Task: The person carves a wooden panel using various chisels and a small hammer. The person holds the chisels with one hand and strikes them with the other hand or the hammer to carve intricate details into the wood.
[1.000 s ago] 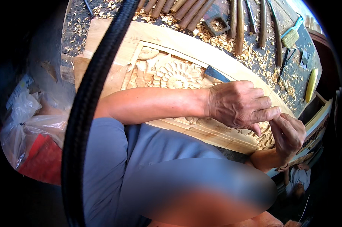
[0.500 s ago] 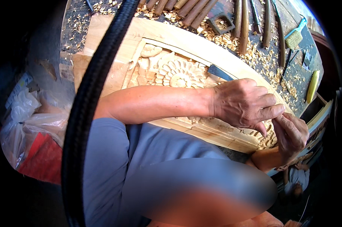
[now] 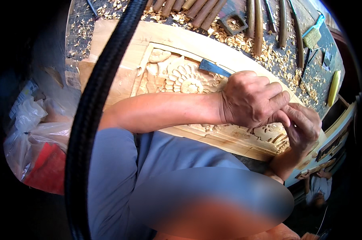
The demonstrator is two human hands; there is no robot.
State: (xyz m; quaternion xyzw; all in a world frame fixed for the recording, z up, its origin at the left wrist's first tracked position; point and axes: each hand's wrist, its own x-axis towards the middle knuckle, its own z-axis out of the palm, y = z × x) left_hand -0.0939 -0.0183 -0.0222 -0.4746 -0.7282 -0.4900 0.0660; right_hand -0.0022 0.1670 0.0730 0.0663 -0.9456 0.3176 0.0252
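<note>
My left hand [image 3: 253,100] is closed over a tool whose blue flat blade [image 3: 214,68] points up-left along the top border of the carved wooden panel [image 3: 145,60]. My right hand [image 3: 303,124] is closed too, its fingers pressed against those of my left hand; whatever it grips is hidden. The pale panel bears a raised flower [image 3: 190,82] with many petals and more carved relief below my left forearm. My left forearm crosses the panel from the left.
Several wooden-handled tools [image 3: 259,30], a square block [image 3: 233,24], a brush [image 3: 313,36], a yellow object [image 3: 334,86] and wood shavings cover the bench's far side. Plastic bags [image 3: 33,124] and red material lie at left. A co-worker [image 3: 319,186] is at lower right, beside boards. A black cable crosses the left.
Both hands have moved slightly up toward the bench's far side, and the blue blade has shifted up-left along the panel's border. My hands remain closed together.
</note>
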